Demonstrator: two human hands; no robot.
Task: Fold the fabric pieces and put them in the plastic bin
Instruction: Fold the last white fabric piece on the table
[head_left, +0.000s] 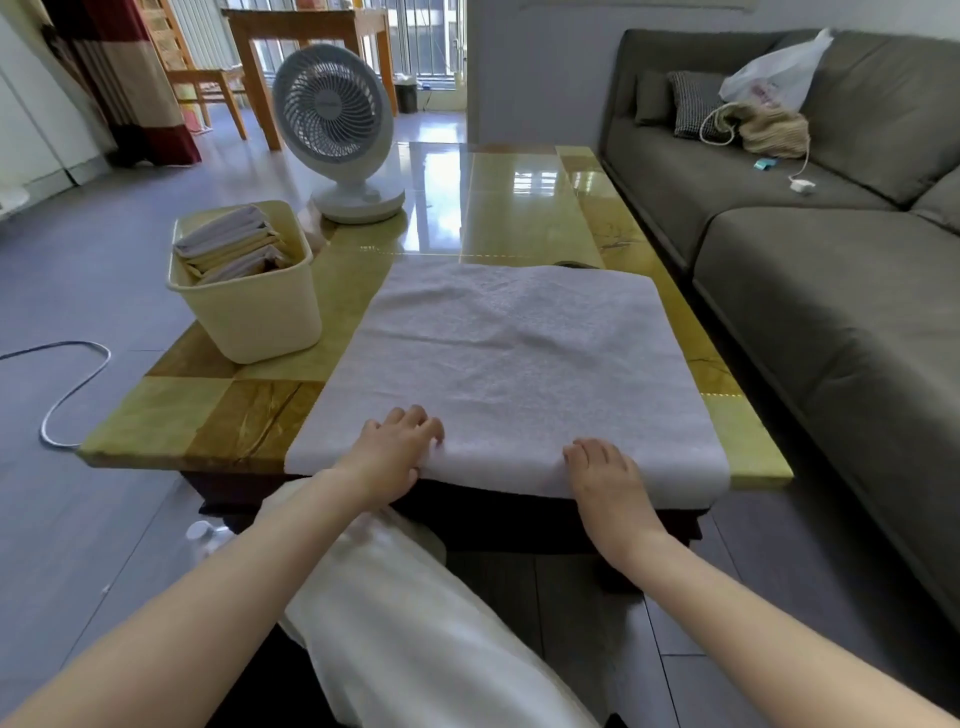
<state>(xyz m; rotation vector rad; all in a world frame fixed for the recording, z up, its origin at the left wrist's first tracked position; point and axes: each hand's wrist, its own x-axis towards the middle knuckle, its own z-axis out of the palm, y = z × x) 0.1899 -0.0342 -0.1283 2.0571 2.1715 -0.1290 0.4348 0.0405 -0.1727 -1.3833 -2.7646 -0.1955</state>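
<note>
A large white towel (514, 353) lies spread flat over the near right part of the glossy yellow-green table (171, 415), its near edge hanging over the table's front. My left hand (392, 447) grips that near edge left of centre, thumb under the cloth. My right hand (605, 475) grips the same edge further right. A cream plastic bin (260, 317) stands on the table's left side with several folded white and pale yellow fabric pieces (228, 249) standing in it. More white cloth (410, 613) lies across my lap.
A white desk fan (340, 130) stands at the table's far left behind the bin. A grey sofa (831, 291) runs close along the table's right side. A white cable (72, 384) loops on the floor at left. A small dark object (576, 264) peeks from behind the towel's far edge.
</note>
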